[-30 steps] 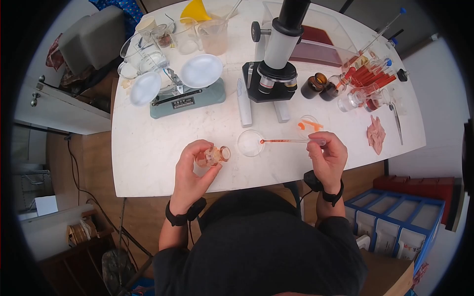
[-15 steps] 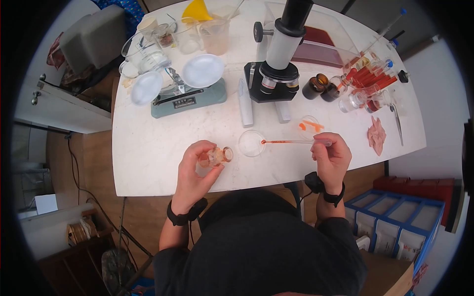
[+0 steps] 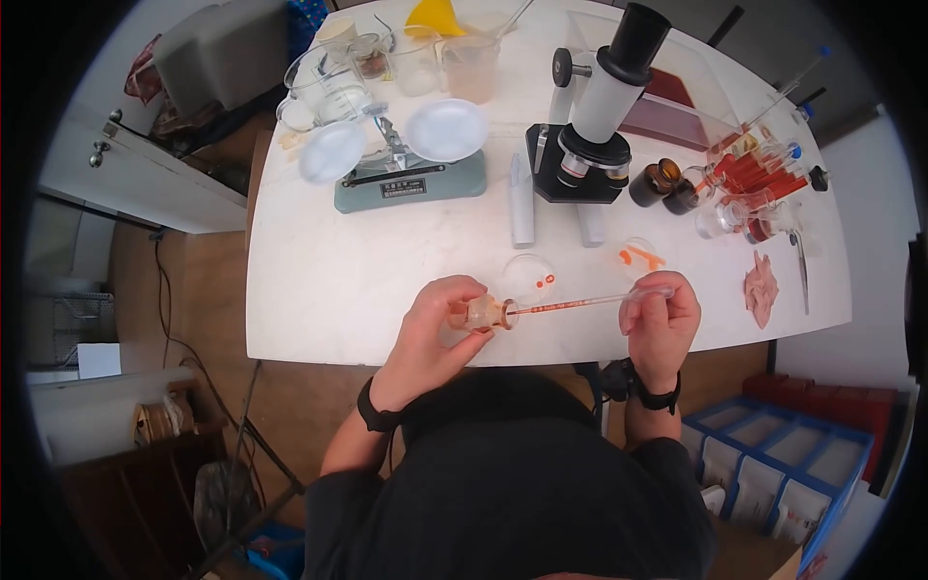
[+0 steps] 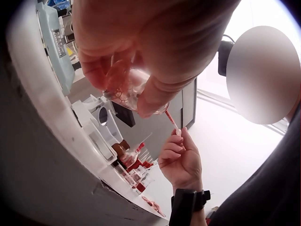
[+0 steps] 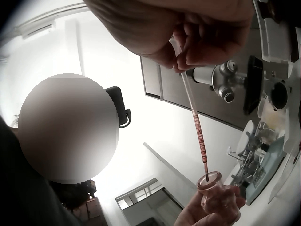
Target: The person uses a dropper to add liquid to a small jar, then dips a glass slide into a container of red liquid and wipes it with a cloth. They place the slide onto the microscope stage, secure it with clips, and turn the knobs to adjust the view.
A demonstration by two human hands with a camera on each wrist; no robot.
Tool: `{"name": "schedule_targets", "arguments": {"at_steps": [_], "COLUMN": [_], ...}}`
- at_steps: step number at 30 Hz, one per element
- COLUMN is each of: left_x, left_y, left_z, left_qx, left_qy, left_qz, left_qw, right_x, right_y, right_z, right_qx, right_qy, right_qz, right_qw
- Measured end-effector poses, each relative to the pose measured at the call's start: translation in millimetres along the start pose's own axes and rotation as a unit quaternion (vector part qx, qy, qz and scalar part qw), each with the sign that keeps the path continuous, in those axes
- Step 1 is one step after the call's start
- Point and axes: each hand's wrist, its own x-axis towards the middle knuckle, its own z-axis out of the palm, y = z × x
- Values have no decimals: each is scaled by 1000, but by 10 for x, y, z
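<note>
My left hand [image 3: 430,333] holds a small clear glass bottle [image 3: 479,313] between thumb and fingers, tipped with its mouth to the right. Reddish stain shows through its glass. The right hand [image 3: 663,327] pinches a plastic dropper [image 3: 570,305] near its bulb end. Red liquid broken by bubbles fills part of the stem. In the right wrist view the dropper's tip sits within the mouth of the bottle [image 5: 210,180]. Just beyond the bottle lies a clear round dish [image 3: 522,269] with red drops in it. Another dish [image 3: 633,243] holds orange strips.
A microscope [image 3: 599,111] stands behind the dishes, with a balance scale [image 3: 416,188] to its left. Brown bottles [image 3: 655,182] and red-filled tubes [image 3: 764,164] crowd the right side. Near them lie a crumpled pink cloth [image 3: 761,290] and tweezers [image 3: 800,266]. Beakers [image 3: 471,72] stand at the back.
The dropper's tip has left the dish and come to the bottle's mouth. The left hand has brought the bottle rightward, closer to the right hand. Red drops now show in the dish.
</note>
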Motion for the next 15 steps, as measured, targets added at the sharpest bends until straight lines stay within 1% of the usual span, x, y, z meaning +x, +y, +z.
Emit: {"name": "schedule_targets", "arguments": {"at_steps": [2,5,8,9,12,13,15], "left_x": [9,11,13,19,57,69,82], "left_y": [22,45,48,57,115,136,164], "left_z": [-4,15,17,13,-18,-29,-45], "left_qx": [7,13,34,42,68,77,92], "left_qy": [-4,-6,2,3,5,5,5], "left_qz": [9,1,8,20,51,57,68], "left_qw": [1000,1000,999,999,996,995,993], "right_x": [-22,-67,-97,-115,-145,-159,-143], "right_y": [-10,-15,5,21,124,136,171], "right_z": [45,116,204,208,223,235,259], "right_qx": [-18,-25,-70,-72,-116,-109,-126], "right_qy": [8,-18,-49,-60,-71,-66,-91], "right_qz": [6,17,2,5,-21,-6,-46], "right_qw": [1000,999,996,996,990,992,987]}}
